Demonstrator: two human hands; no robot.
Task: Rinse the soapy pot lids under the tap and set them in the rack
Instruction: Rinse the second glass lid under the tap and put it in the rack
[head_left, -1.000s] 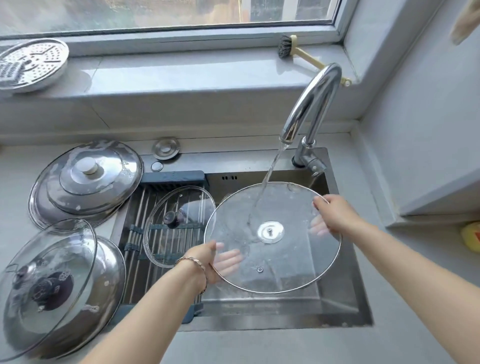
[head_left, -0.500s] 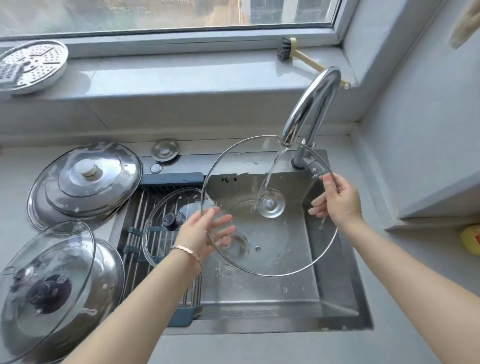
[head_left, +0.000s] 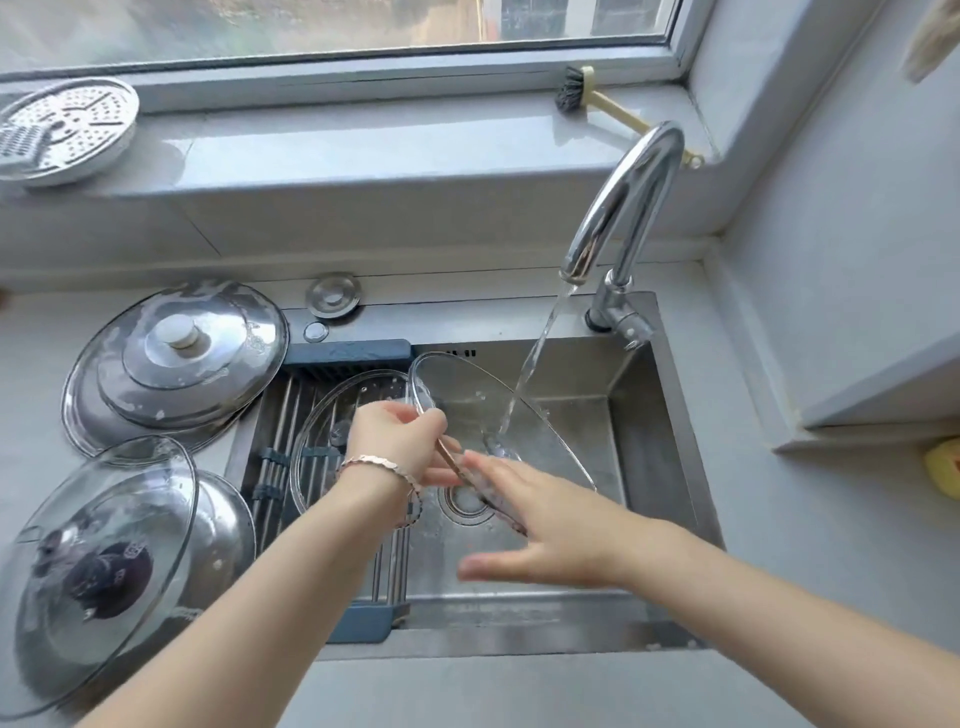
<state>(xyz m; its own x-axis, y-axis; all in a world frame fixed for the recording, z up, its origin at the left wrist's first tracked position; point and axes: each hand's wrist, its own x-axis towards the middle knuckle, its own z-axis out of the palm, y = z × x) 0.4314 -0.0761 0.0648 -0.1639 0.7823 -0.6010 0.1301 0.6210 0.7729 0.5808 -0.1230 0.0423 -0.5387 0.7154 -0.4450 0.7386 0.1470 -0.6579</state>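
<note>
My left hand (head_left: 400, 441) grips the rim of a large glass lid (head_left: 535, 415), held steeply tilted, nearly edge-on, over the sink (head_left: 644, 467). Water runs from the chrome tap (head_left: 623, 208) onto the lid's face. Beside the lid's lower edge my right hand (head_left: 540, 525) is spread flat with fingers apart, touching or just off the glass. A smaller glass lid (head_left: 332, 415) lies in the blue roll-up rack (head_left: 348, 353) over the sink's left part. On the counter at left rest soapy steel lids (head_left: 176, 358) and a glass lid (head_left: 98, 561) leaning on another steel lid.
A perforated steamer plate (head_left: 62, 130) and a dish brush (head_left: 597, 98) lie on the window sill. A sink plug (head_left: 332, 296) sits behind the rack. Something yellow (head_left: 943, 467) is at the right edge under a cabinet.
The large lid has turned from facing me flat to nearly edge-on. My right hand has left the rim and now lies spread by its lower edge; my left hand moved up the rim.
</note>
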